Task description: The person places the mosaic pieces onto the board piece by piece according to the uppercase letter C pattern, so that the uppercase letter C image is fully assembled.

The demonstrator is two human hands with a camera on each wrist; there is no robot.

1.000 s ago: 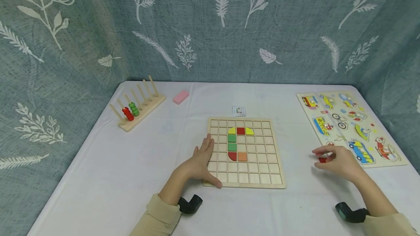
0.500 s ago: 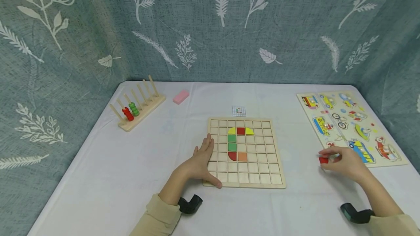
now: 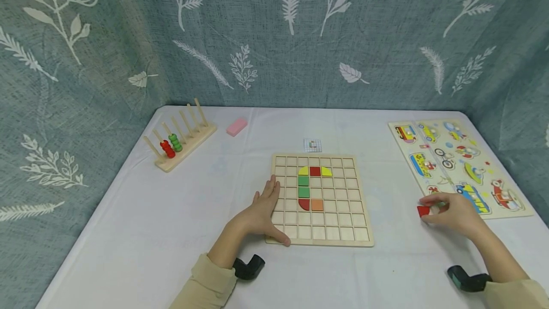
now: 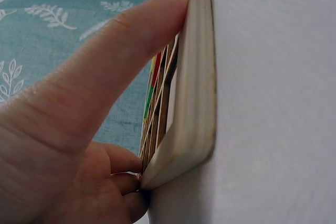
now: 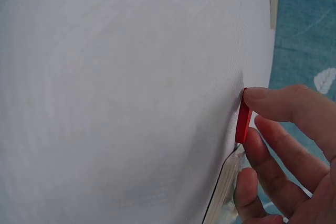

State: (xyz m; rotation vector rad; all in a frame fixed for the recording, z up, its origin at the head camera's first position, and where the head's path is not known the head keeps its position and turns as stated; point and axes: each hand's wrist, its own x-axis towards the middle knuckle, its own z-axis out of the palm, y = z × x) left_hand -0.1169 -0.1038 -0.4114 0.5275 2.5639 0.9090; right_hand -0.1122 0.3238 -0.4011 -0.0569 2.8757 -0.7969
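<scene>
A wooden grid board (image 3: 347,221) lies at mid-table, with yellow, red, green and orange tiles set in some of its squares. My left hand (image 3: 259,213) rests spread at its near left corner, fingers along the left side, thumb on the front edge. In the left wrist view the thumb (image 4: 131,40) touches the board's side (image 4: 197,93). To the right of the board, my right hand (image 3: 455,213) pinches a small red tile (image 3: 423,211) between thumb and fingers. The right wrist view has that red tile (image 5: 243,119) edge-on, close to the white cloth.
A picture puzzle board (image 3: 493,204) lies right, partly behind my right hand. At the far left stands a peg rack (image 3: 188,149) with red and green beads. A pink block (image 3: 237,127) and a small pattern card (image 3: 312,145) lie beyond the grid board.
My right hand has shifted a little to the right with the red tile, and more of the tile's face now shows. The left hand and the grid board have stayed still.
</scene>
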